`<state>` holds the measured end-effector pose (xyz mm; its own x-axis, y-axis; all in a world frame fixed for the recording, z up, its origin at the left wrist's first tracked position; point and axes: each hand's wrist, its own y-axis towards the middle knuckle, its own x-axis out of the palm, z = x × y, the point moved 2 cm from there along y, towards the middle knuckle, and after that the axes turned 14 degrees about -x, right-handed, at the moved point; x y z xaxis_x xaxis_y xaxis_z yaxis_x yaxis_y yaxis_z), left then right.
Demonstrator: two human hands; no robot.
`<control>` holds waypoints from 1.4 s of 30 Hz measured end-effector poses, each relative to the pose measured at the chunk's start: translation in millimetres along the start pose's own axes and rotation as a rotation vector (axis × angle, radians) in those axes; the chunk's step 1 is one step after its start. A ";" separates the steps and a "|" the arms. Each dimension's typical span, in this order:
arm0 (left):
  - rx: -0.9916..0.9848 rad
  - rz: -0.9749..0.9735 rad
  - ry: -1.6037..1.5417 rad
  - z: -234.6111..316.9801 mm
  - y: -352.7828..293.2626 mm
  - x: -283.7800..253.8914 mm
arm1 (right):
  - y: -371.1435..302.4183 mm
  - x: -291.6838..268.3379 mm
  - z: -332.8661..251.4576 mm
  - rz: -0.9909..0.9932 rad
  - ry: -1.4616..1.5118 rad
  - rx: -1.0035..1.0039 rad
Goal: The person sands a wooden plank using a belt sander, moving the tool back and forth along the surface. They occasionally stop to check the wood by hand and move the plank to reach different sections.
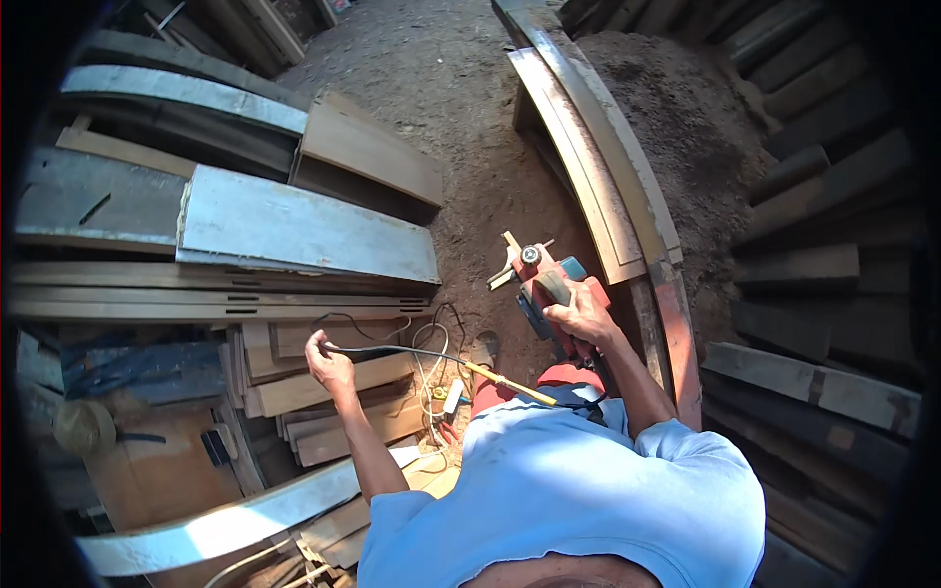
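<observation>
Near a long board (578,167), the planer (545,291) is gripped by the right hand (584,314), fingers curled. The cord (392,349) (dark, partly yellow) is pinched by the left hand (331,367), fingertips nearly together.

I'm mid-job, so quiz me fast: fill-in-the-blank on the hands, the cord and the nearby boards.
1. The right hand grips a power tool whose body is mainly ____.
2. In the left hand, the cord is coloured ____.
3. Nearer the shirt, that cord has a ____ stretch.
4. The boards showing beside the left hand are made of ____.

Missing words: red; black; yellow; wood.
</observation>
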<state>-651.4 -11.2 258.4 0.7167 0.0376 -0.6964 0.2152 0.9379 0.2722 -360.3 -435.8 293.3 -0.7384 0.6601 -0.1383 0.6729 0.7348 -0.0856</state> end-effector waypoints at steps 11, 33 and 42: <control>-0.074 -1.014 0.455 -75.5 -50.0 163.6 | -55.3 68.4 78.5 0.322 -0.111 0.378; 0.876 -2.163 0.471 -76.6 -184.8 84.8 | -171.3 137.9 161.7 0.963 0.250 0.437; 0.386 -2.590 0.571 -124.4 -226.1 132.1 | -165.0 135.8 281.1 0.876 0.390 0.418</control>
<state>-687.9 -175.4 22.2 -0.9316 -0.2572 0.2568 -0.0408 -0.6281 -0.7770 -558.9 -511.4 11.3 0.1022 0.9947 0.0051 0.8865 -0.0888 -0.4542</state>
